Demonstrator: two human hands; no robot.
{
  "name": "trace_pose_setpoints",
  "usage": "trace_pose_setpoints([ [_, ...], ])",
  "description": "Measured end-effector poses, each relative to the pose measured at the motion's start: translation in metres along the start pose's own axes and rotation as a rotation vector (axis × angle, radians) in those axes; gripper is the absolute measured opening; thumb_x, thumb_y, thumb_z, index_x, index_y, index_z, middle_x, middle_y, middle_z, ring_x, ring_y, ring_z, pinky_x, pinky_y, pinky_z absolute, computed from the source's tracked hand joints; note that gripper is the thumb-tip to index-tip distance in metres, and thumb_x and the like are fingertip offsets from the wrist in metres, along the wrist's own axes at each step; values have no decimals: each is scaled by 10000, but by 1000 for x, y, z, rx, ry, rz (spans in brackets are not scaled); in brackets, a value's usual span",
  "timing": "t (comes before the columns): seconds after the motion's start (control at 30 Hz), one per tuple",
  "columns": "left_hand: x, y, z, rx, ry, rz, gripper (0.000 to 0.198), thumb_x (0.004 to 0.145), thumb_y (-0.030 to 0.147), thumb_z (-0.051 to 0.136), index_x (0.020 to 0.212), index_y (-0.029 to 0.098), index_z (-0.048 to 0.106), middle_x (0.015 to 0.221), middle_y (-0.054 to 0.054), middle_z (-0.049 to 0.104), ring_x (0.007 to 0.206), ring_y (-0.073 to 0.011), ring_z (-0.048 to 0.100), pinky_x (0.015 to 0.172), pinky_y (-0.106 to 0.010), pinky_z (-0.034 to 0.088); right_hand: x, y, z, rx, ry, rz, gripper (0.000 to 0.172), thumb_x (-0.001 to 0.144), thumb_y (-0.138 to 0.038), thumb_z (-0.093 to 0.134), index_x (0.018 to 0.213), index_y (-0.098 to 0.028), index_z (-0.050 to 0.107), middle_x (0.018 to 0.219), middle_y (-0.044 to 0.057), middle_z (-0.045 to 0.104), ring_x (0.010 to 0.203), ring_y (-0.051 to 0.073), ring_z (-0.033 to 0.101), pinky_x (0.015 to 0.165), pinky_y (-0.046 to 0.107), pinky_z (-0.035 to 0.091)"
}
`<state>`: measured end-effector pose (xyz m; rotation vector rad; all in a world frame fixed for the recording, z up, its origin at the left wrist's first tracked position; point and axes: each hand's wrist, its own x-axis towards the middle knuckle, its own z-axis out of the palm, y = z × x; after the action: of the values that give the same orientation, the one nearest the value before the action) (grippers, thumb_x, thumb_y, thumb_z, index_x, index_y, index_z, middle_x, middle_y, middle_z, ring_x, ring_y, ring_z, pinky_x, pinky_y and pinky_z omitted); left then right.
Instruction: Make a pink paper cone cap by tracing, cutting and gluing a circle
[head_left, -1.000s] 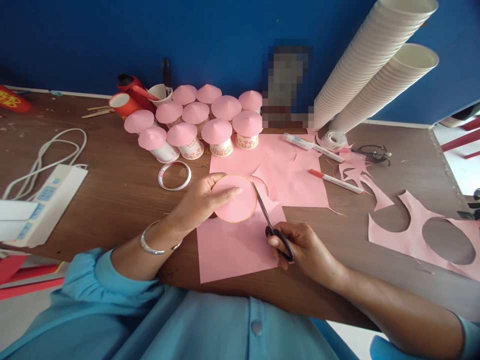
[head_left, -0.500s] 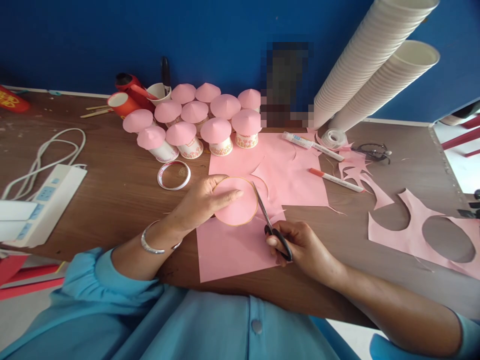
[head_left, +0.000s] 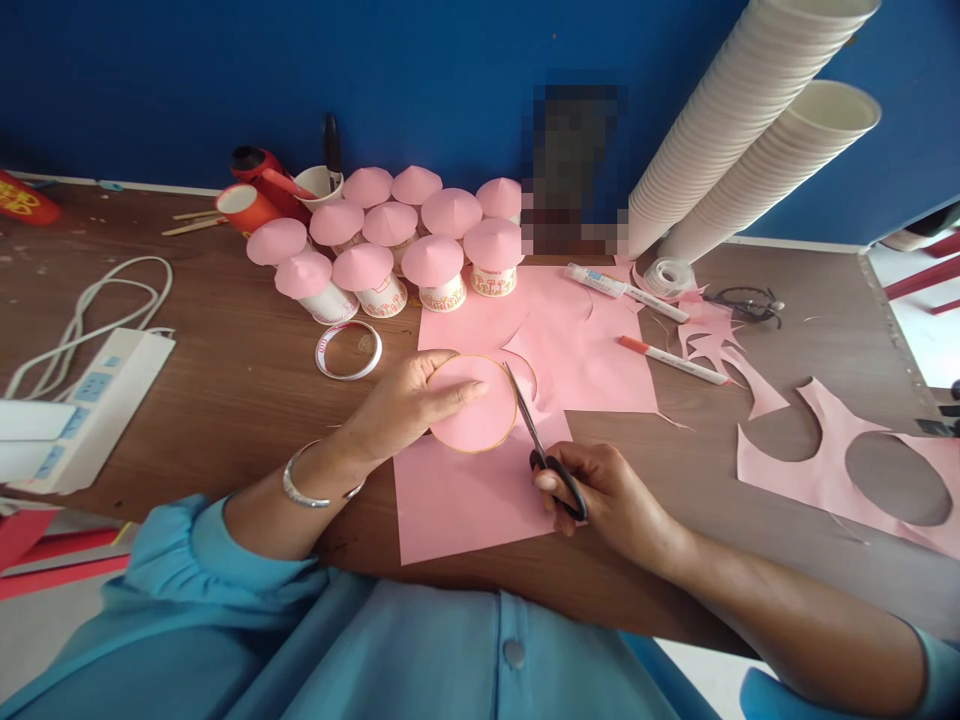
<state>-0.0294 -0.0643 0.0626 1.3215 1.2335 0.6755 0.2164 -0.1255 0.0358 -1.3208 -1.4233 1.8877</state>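
Note:
My left hand [head_left: 409, 405] pinches a round pink paper disc [head_left: 476, 420] edged with a yellowish line, thumb on top and fingers beneath. In my right hand [head_left: 600, 490] is a pair of scissors [head_left: 534, 425] with black handles, its blades pointing up and away at the disc's right edge. The blades look nearly closed; whether they touch the paper I cannot tell. Under and beyond the disc lie pink paper sheets [head_left: 480, 510] on the brown table [head_left: 247, 400]. To the left of the disc rests a white ring [head_left: 348, 350] with reddish marks.
Several paper cups with pink cone tops [head_left: 433, 262] stand at the back. Tall stacks of white cups [head_left: 720, 130] lean at the right. An orange-capped marker [head_left: 671, 360], a glue tube [head_left: 596, 281] and cut paper scraps [head_left: 817, 440] lie at right; a power strip [head_left: 97, 410] at left.
Hands, disc and scissors stay almost in place. A thin strip of pink paper by the disc's right edge near the scissors no longer shows there.

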Motion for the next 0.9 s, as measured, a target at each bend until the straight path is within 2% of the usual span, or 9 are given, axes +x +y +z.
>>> trace_pose_setpoints([
  [0.2, 1, -2, -1, 14, 70, 0, 360, 810, 501, 794, 859, 154, 713, 760, -4, 645, 720, -156, 555, 634, -266, 415, 1, 2, 0, 16, -1, 6, 559, 825, -702, 748, 643, -202, 577, 478, -43, 551, 429, 106, 512, 467, 237, 426],
  [0.4, 2, -3, -1, 15, 82, 16, 364, 821, 508, 786, 818, 157, 690, 723, 9, 603, 690, -139, 514, 606, -258, 374, 1, 4, 0, 10, -2, -2, 563, 837, -700, 739, 642, -197, 581, 474, -40, 556, 423, 106, 524, 468, 234, 416],
  [0.73, 2, -5, -2, 13, 85, 24, 352, 826, 491, 784, 909, 151, 752, 790, -21, 691, 732, -169, 588, 632, -271, 439, 1, 8, -1, 21, -10, -34, 563, 861, -683, 731, 638, -190, 574, 472, -35, 563, 410, 100, 534, 462, 226, 396],
  [0.9, 3, -4, -3, 8, 99, 47, 309, 801, 469, 803, 822, 167, 742, 753, -25, 697, 730, -192, 619, 630, -281, 486, 2, 7, -2, 52, -19, -13, 551, 842, -671, 758, 644, -191, 574, 468, -42, 554, 411, 97, 526, 458, 220, 404],
])
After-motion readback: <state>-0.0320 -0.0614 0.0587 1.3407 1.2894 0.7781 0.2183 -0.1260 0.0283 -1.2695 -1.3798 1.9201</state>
